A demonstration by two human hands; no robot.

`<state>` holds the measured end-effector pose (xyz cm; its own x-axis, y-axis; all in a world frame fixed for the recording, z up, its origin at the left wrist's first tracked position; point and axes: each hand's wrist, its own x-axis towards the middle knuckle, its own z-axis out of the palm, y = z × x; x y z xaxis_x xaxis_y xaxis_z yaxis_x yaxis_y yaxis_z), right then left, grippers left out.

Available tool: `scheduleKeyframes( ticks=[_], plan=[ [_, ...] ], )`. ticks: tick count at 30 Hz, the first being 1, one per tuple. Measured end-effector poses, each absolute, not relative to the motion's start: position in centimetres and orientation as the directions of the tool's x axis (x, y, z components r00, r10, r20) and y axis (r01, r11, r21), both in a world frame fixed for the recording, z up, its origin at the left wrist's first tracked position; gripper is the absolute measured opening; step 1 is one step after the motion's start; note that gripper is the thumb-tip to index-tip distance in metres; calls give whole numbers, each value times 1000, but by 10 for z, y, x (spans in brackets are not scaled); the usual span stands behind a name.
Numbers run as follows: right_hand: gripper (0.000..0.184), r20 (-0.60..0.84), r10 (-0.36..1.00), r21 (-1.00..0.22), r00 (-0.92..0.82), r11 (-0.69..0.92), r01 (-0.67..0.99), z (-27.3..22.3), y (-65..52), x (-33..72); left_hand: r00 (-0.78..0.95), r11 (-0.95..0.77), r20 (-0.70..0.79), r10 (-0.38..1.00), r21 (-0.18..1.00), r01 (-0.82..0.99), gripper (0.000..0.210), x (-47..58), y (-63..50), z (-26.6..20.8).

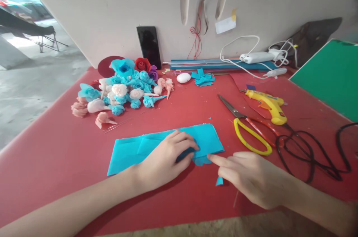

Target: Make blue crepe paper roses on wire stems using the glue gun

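A folded sheet of bright blue crepe paper point(137, 147) lies flat on the red table. My left hand point(170, 155) rests on it, fingers bent and apart, fingertips touching the paper right of its middle. At the paper's near edge a small blue paper piece point(201, 161) sticks out, partly hidden beneath the sheet. My right hand point(254, 177) stretches its index finger to that edge, the tip touching beside the small piece; its other fingers are curled. Below the right fingertips lies a blue scrap point(219, 181). Scissors point(251, 129) with yellow and red handles lie beyond my right hand.
Blue, white, pink and red paper flowers point(120, 89) are heaped at the back left. A phone point(149, 47) leans on the wall. Blue strips point(203, 77), a white egg-shaped object point(184, 78), a yellow glue gun point(267, 104) and its black cord point(310, 151) lie on the table point(67, 155).
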<state>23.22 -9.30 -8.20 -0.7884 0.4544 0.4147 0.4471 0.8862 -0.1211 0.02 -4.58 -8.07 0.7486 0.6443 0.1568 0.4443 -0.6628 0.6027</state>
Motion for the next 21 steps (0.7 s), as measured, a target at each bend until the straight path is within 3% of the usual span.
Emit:
scheduleKeyframes(
  ticks=[3, 7, 9, 11, 14, 16, 21],
  plan=[
    [21, 395, 601, -306, -695, 799, 517, -75, -93, 232, 748, -667, 170, 642, 606, 434, 18, -1, -47, -77],
    [18, 259, 822, -579, -508, 553, 599, -55, -91, 224, 731, -700, 241, 638, 576, 421, 24, -3, -49, -56],
    [21, 137, 880, -792, -454, 373, 484, -42, -88, 217, 701, -718, 313, 641, 567, 403, 26, -1, -49, -38],
    [23, 68, 907, -933, -416, 205, 294, -30, -82, 209, 666, -675, 320, 674, 634, 378, 17, 3, -49, -19],
    [22, 35, 934, -991, -357, 78, 106, -15, -74, 199, 617, -589, 294, 730, 729, 349, 20, 14, -47, 3],
    [22, 13, 940, -999, -342, 28, 40, -7, -71, 195, 570, -585, 316, 758, 716, 382, 15, 20, -44, 11],
    [24, 53, 954, -992, -297, 83, 90, 0, -68, 195, 500, -666, 454, 738, 609, 431, 7, 24, -37, 15]
  ],
)
